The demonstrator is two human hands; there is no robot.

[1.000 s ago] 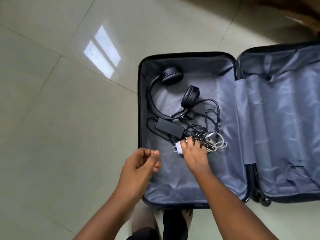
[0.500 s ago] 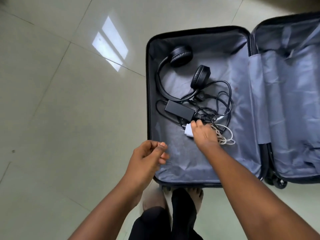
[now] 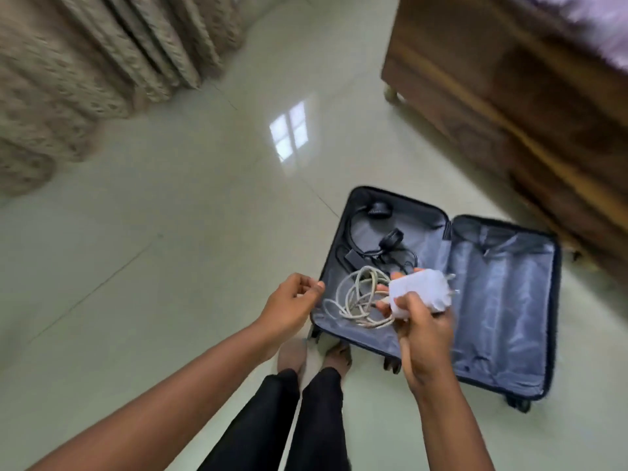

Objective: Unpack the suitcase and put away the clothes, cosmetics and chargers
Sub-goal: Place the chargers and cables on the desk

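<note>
**White charger lifted clear of the open suitcase**

I look down at a pale tiled floor (image 3: 170,215), with patterned curtains (image 3: 85,62) at the far left and a wooden bed frame (image 3: 509,96) at the far right. The suitcase (image 3: 503,300) lies flat and fully open by my feet, so both grey-lined halves are reachable. No clothes or cosmetics show inside. Black headphones (image 3: 377,229) and a black power adapter with its cable (image 3: 355,258) rest in the left half. My right hand (image 3: 421,331) clamps the white charger (image 3: 419,294) above the case, and its white cable (image 3: 360,300) dangles in loose loops. My left hand (image 3: 292,305) hovers beside the cable, fingers loosely curled and holding nothing, probably ready to gather it.
</note>
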